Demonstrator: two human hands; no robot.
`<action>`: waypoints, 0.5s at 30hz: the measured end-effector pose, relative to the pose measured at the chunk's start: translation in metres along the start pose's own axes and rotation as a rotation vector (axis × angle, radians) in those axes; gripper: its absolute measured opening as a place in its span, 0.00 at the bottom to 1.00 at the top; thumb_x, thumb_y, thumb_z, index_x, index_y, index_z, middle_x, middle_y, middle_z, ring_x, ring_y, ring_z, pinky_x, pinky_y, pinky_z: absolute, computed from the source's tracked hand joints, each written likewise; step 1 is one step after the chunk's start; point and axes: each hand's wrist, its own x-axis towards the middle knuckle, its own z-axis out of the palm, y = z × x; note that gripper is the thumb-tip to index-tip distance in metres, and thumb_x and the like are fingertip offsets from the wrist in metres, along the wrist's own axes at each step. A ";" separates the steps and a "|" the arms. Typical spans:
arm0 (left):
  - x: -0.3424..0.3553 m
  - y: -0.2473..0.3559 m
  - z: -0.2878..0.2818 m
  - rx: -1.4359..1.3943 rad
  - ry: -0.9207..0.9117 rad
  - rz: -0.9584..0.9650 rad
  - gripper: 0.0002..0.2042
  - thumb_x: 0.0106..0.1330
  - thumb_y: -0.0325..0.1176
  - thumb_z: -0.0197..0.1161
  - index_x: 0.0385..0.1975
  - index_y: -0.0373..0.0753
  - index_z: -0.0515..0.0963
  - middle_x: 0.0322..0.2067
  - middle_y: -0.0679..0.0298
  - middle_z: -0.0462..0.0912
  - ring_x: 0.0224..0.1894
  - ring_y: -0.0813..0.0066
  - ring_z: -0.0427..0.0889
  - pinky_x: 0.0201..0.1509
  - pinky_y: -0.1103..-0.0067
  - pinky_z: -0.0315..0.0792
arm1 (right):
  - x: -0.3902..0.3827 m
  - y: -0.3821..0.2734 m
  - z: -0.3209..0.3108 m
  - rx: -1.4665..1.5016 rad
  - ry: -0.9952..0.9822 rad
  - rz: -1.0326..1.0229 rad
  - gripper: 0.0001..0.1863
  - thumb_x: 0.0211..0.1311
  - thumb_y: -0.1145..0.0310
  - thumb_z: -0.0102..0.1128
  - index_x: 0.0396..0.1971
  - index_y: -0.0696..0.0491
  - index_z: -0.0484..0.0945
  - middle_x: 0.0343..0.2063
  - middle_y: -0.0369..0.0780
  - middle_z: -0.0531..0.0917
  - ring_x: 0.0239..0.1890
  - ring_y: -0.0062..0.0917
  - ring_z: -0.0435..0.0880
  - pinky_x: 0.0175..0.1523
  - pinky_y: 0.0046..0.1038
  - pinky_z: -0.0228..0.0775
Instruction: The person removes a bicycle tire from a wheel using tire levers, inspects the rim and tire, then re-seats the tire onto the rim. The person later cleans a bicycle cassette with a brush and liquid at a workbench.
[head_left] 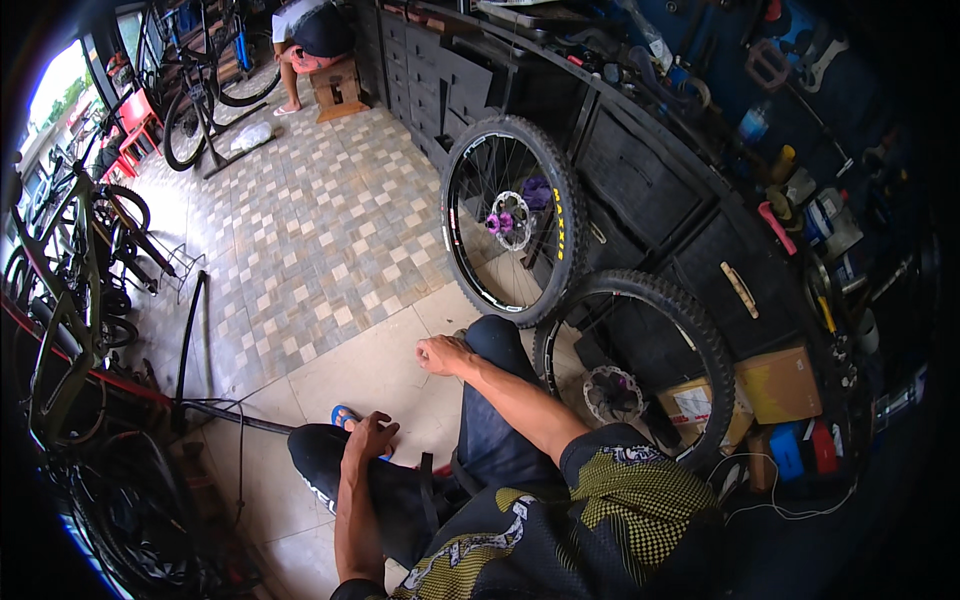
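I sit with both forearms resting on my thighs. My left hand [372, 436] hangs over my left knee [318, 452], its fingers loosely bent and a little apart, with nothing seen in it. Past my right knee [497, 345] reaches my right hand [443, 355], its fingers curled in and no object showing. Nearest to that hand, a bicycle wheel [571, 215] with a knobby tyre, purple hub and brake disc leans against dark cabinets. A second knobby-tyred wheel [700, 325], also with a disc, stands beside my right arm.
Bicycles [85, 250] line the left side, near a black stand bar [190, 325]. Dark cabinets [640, 165] and a tool-covered bench run along the right, with cardboard boxes [780, 385] below. Farther off, another person [312, 30] sits on a wooden stool [338, 88] on the tiled floor [330, 220].
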 end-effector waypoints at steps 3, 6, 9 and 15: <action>-0.005 0.000 -0.001 -0.005 -0.009 -0.026 0.24 0.64 0.46 0.70 0.52 0.32 0.82 0.39 0.44 0.88 0.44 0.52 0.89 0.51 0.67 0.80 | -0.001 0.000 0.005 0.009 0.011 0.002 0.14 0.65 0.60 0.55 0.41 0.52 0.84 0.40 0.49 0.89 0.45 0.48 0.88 0.51 0.46 0.79; -0.007 -0.008 -0.003 0.027 0.004 -0.020 0.24 0.64 0.46 0.70 0.51 0.32 0.82 0.40 0.44 0.88 0.45 0.53 0.89 0.52 0.67 0.79 | 0.001 -0.006 0.006 0.023 -0.009 -0.006 0.14 0.65 0.60 0.54 0.41 0.52 0.84 0.40 0.49 0.89 0.45 0.48 0.88 0.51 0.47 0.79; -0.008 -0.004 -0.004 0.079 -0.011 0.081 0.24 0.63 0.46 0.70 0.50 0.32 0.82 0.39 0.45 0.88 0.46 0.54 0.88 0.53 0.66 0.79 | 0.000 -0.002 0.007 0.012 -0.012 0.006 0.14 0.64 0.61 0.54 0.41 0.52 0.84 0.40 0.49 0.88 0.45 0.48 0.88 0.51 0.48 0.79; -0.007 -0.009 0.002 0.036 0.026 0.042 0.25 0.62 0.47 0.71 0.50 0.32 0.82 0.38 0.45 0.88 0.44 0.52 0.88 0.51 0.66 0.80 | -0.002 -0.007 0.004 0.001 -0.027 0.011 0.14 0.64 0.61 0.54 0.40 0.52 0.84 0.40 0.49 0.88 0.45 0.48 0.88 0.50 0.48 0.79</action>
